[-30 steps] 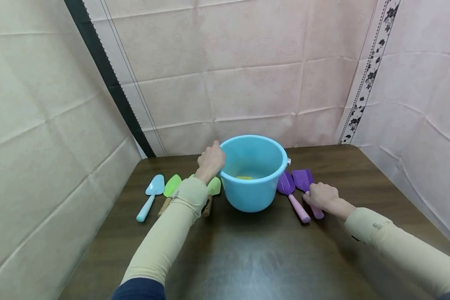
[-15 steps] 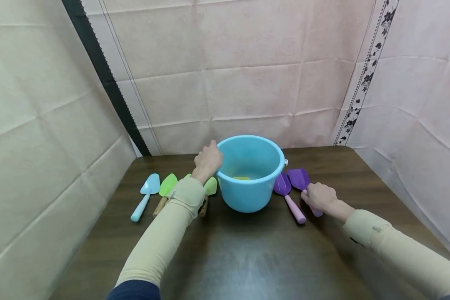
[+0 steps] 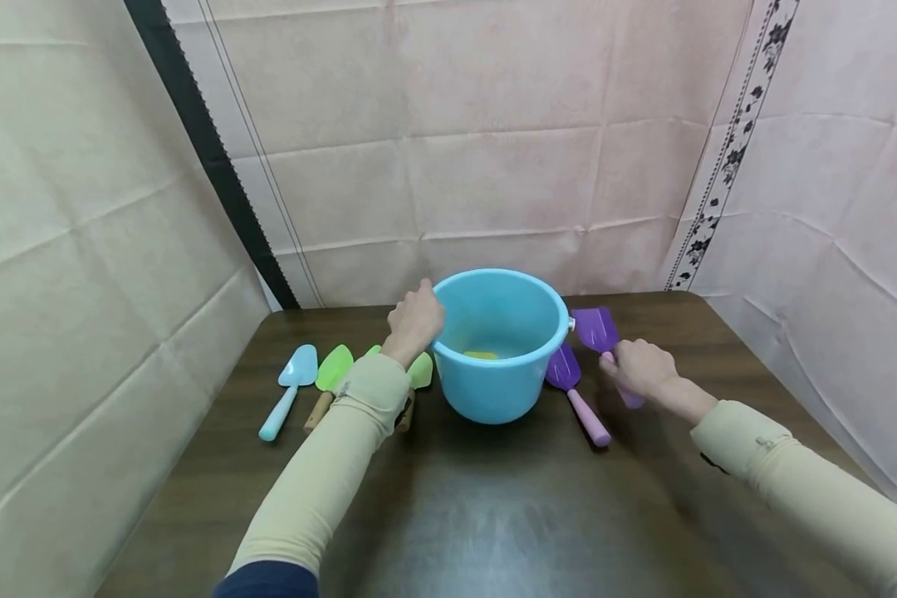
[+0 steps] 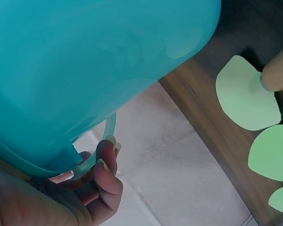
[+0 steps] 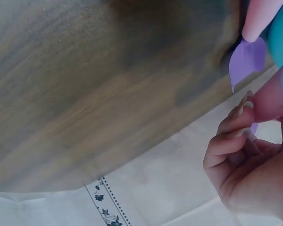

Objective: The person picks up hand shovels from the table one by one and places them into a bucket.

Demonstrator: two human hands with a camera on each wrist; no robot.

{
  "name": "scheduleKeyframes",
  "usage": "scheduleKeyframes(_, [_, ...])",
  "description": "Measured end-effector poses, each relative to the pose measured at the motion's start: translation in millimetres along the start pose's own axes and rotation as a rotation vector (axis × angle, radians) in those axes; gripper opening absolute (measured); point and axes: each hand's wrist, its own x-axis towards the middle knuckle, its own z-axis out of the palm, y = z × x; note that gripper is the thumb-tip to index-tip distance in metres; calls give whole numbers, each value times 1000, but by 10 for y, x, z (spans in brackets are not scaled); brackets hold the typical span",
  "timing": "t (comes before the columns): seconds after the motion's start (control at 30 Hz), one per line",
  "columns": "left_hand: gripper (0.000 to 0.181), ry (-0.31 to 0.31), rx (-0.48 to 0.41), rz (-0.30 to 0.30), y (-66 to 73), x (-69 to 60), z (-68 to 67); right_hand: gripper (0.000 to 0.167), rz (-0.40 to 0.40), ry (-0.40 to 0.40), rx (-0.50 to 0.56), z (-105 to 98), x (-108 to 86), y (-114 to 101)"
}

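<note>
A light blue bucket (image 3: 493,394) stands at the far middle of the table. My left hand (image 3: 416,320) holds it at its left rim; in the left wrist view the fingers curl round the bucket's handle (image 4: 111,126) beside the rim. My right hand (image 3: 645,368) grips the pink handle (image 5: 270,100) of a toy shovel with a purple blade (image 3: 596,327), raised above the table to the right of the bucket. A second purple shovel (image 3: 563,366) lies beside the bucket, its pink handle toward me. Something yellow (image 3: 481,355) shows inside the bucket.
Left of the bucket lie a light blue trowel (image 3: 299,367) and several green trowels (image 3: 335,368) with wooden handles, partly behind my left arm. The brown table (image 3: 493,515) ends at a pale cloth wall (image 3: 508,183) at the back, with more cloth on both sides.
My right hand has lifted the purple shovel off the table, moving it up and slightly away. The left hand keeps its hold on the bucket; the view has shifted slightly.
</note>
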Motion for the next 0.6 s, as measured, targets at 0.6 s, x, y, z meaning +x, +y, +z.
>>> scheduleKeyframes(0.6, [33, -16, -5, -1, -4, 7, 3, 38, 16, 18, -6, -338, 96, -80])
